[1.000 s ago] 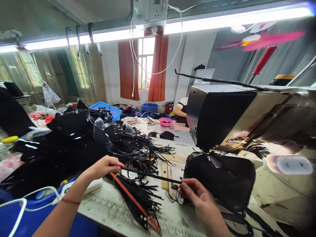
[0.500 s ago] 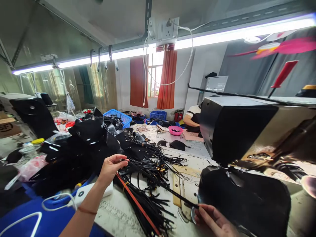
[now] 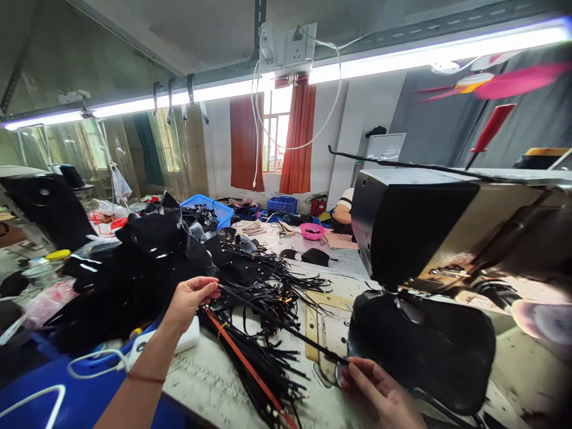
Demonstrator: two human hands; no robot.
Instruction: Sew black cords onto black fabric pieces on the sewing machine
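A thin black strap (image 3: 286,326) stretches across the worktable between my two hands. Thumb and fingertips of my left hand (image 3: 190,301) pinch its far end, just above a bundle of black straps (image 3: 250,363). My right hand (image 3: 379,390) grips the other end, low in front of the sewing machine. Beneath the held strap lies a heap of loose black straps (image 3: 277,292) with small metal ends. A red strip (image 3: 245,357) runs along the tied bundle.
At right stands the sewing machine (image 3: 402,220), with a black panel (image 3: 420,351) below its head. Black pieces (image 3: 156,238) are piled at left, near a white power bank (image 3: 190,336). A pink bowl (image 3: 311,231) and a co-worker's arm (image 3: 343,213) are farther back.
My left thumb and fingers have closed together on the strap's end, and the strap now shows as a straight line between my hands. The whole view has shifted slightly.
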